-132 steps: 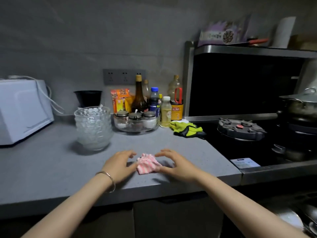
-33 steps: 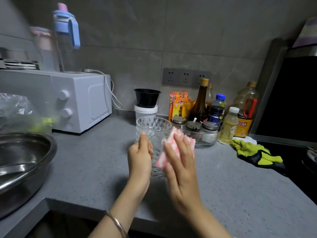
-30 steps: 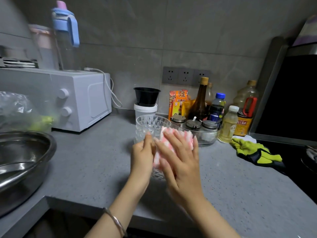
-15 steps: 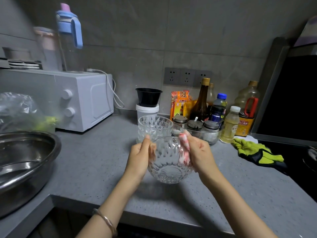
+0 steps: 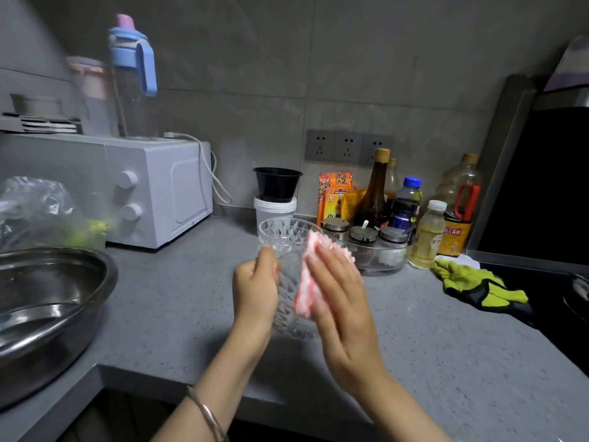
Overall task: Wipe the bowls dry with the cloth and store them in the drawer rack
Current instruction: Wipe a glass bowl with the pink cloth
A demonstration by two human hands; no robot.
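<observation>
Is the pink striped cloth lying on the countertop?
No, the right hand presses the pink striped cloth against the clear glass bowl in the left hand.

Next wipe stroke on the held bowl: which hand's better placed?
Right. The right hand presses the pink cloth flat against the glass bowl, so it can likely make the stroke. The left hand grips the bowl's edge, steadying it.

I have turned the bowl [image 5: 287,314] edge-on; the right grip [image 5: 344,314] now presses the cloth [image 5: 306,282] flat against its outside.
</observation>
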